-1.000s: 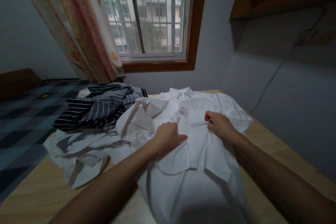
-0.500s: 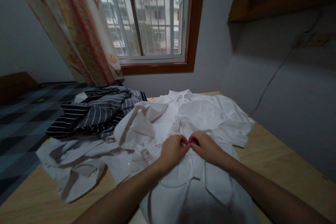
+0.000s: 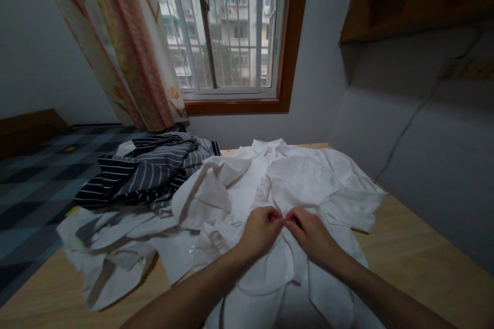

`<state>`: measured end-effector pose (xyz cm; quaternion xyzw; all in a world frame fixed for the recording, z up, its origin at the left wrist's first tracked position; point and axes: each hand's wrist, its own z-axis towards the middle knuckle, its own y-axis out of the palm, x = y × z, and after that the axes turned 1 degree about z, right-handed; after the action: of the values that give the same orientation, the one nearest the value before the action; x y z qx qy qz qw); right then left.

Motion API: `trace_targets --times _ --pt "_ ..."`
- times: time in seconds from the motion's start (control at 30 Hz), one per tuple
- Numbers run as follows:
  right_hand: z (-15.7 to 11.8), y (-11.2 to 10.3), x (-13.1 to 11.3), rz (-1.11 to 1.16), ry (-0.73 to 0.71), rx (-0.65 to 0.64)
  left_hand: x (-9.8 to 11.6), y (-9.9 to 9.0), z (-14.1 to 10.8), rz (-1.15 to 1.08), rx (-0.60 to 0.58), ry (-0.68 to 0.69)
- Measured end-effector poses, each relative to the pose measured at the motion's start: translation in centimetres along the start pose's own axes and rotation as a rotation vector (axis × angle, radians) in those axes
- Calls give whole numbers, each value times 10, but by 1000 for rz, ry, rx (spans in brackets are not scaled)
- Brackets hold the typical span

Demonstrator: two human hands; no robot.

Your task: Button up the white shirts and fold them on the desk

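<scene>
A white shirt [image 3: 297,172] lies spread on the wooden table [image 3: 417,247], its collar toward the window and its lower part toward me. My left hand [image 3: 262,229] and my right hand [image 3: 309,229] meet over the middle of its front. Both are closed, thumbs and fingers pinching the shirt's cloth, fingertips almost touching. Whatever small part of the front sits between the fingertips is too small to make out. Below the hands the cloth hangs in loose folds.
Left of the shirt are a crumpled white garment [image 3: 111,257] and a black and grey striped garment [image 3: 150,169]. A checked bed [image 3: 34,180] stands at far left. Behind are a curtain [image 3: 123,46] and a window [image 3: 231,31]; a wooden shelf [image 3: 409,5] hangs upper right.
The whole view has shifted, so everything appears slightly lower and further right. Both hands keep their pinch on the shirt front, with little movement of their own.
</scene>
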<state>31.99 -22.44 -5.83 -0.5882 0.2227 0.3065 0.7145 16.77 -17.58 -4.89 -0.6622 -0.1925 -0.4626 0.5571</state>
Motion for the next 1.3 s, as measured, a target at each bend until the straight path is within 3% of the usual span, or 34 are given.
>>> trace_targets --times 0.17,0.4,0.57,0.7,0.87,1.1,1.3 --pt "1 3 -5 51 37 82 1 4 1 -133 73 -22" --pt "0 15 -10 194 88 273 12 11 -10 -201 218 50" --pt "3 21 -6 522 138 248 11 12 -11 -281 168 141" --pt "4 21 -2 683 118 173 5 10 -8 -390 107 123" --pt "3 18 -2 711 128 132 6 7 -6 -370 24 92" --pt "0 15 -7 672 148 133 3 9 -12 -239 26 149" --pt "3 16 -12 638 131 242 0 13 -10 -451 7 157"
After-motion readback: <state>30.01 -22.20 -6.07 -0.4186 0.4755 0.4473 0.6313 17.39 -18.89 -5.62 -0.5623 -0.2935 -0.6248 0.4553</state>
